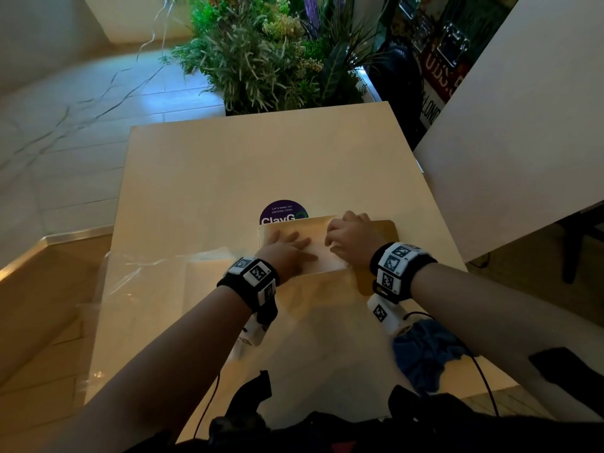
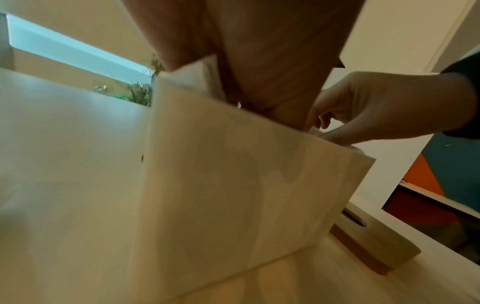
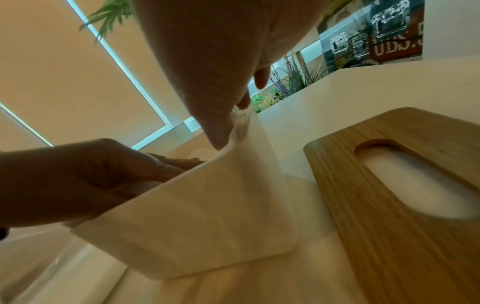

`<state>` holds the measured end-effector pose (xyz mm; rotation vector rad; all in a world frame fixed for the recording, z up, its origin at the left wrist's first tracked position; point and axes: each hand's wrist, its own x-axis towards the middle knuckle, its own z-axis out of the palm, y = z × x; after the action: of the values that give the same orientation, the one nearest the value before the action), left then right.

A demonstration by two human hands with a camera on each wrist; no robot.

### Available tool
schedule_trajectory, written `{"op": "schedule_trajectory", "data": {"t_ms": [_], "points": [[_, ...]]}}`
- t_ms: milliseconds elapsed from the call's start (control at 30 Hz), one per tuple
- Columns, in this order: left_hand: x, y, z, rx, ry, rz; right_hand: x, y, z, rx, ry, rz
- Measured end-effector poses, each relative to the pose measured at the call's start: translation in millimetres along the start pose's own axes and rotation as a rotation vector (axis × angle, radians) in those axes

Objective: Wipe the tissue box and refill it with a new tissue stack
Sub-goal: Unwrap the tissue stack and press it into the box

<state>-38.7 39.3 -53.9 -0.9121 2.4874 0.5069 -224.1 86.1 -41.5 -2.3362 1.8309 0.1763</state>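
The white tissue box (image 1: 269,231) stands on the beige table (image 1: 228,165) with its top off. A white tissue stack (image 1: 322,255) lies inside it. My left hand (image 1: 291,250) lies flat on the stack with fingers spread. My right hand (image 1: 353,237) curls over the box's right end. Its thumb (image 3: 221,139) rests on the outside of the box (image 3: 194,216) wall while its fingers reach inside. The wooden lid (image 1: 384,228) with an oval slot lies flat beside the box on the right, and shows in the right wrist view (image 3: 363,236).
A crumpled blue cloth (image 1: 425,354) lies near the table's front right edge. Clear plastic wrapping (image 1: 147,273) lies at the left edge. A purple round sticker (image 1: 282,210) sits just behind the box. Plants (image 1: 277,53) stand beyond the table, and another table (image 1: 523,125) stands to the right.
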Motion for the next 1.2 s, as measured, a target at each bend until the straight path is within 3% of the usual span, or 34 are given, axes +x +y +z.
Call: {"op": "schedule_trajectory", "data": {"t_ms": [67, 133, 400, 600, 700, 833, 967, 1033, 1200], "points": [[-6, 2, -2, 0.090, 0.033, -0.090, -2, 5, 0, -0.042, 0.057, 0.014], [-8, 2, -3, 0.137, 0.003, -0.146, -2, 7, -4, -0.101, -0.031, 0.055], [-1, 4, -3, 0.208, -0.097, -0.163, 3, -4, -7, -0.219, -0.098, 0.076], [-1, 5, -4, 0.180, -0.101, -0.148, 13, -5, -12, -0.162, -0.099, 0.062], [-5, 5, -7, 0.131, -0.085, -0.137, 14, -3, -13, 0.003, -0.001, 0.175], [-16, 5, -4, -0.052, 0.067, -0.112, 9, 5, -10, 0.205, 0.071, 0.349], [-42, 15, 1, -0.426, 0.413, -0.186, 10, 1, -4, 0.345, 0.114, 0.449], [-59, 22, 6, -0.571, 0.517, -0.227, 10, 0, -1, 0.406, 0.134, 0.481], [-79, 22, 27, -0.666, 0.515, -0.256, 11, -4, 2, 0.351, 0.238, 0.390]]}}
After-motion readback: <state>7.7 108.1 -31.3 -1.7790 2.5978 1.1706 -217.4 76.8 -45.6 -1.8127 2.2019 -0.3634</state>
